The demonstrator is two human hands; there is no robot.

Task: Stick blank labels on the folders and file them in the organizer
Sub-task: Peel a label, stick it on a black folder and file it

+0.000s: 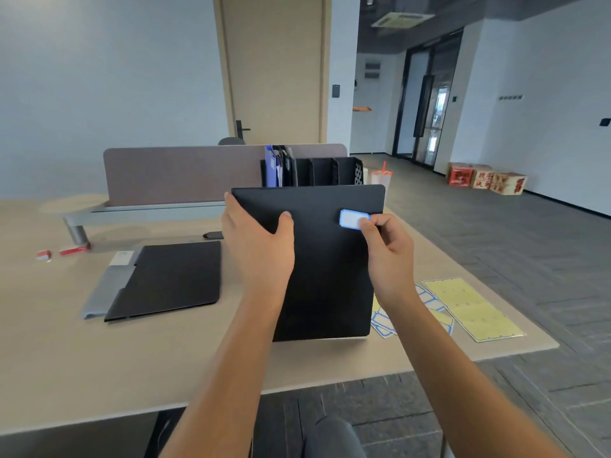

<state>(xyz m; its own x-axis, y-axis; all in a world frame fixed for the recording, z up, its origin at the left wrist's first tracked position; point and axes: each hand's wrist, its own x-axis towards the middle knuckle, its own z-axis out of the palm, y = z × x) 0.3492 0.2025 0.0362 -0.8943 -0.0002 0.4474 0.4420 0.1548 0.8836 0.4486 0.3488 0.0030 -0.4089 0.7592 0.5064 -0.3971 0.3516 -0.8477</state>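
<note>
The person holds a black folder (327, 259) tilted up from the desk (66, 342), its lower edge near or on the desk surface, so that the cover faces the camera and gives a firm plane for sticking. The left hand (258, 239) grips the folder at its upper left edge, with the thumb on the front cover and the fingers curled behind it — this hold seems meant to brace the folder against the push from the other side. The right hand (390, 246) pinches a blank blue-bordered label (351, 219) by its right end between thumb and fingertips and lays it against the upper right part of the cover; whether the label is already fully stuck I cannot tell. My judgement is that the labelling step is nearly done for this folder, and that the next move needs a smoothing press along the label before filing. The black mesh organizer (330, 171) stands just behind the folder, with a blue folder (271, 166) and some dark ones already in its left slots — the right slots look free. Another black folder (172, 279) lies flat on the left of the desk, on top of a grey one (102, 292). The label sheets (469, 309) lie on the desk to the right, close to the right arm, convenient for taking the next label.
</note>
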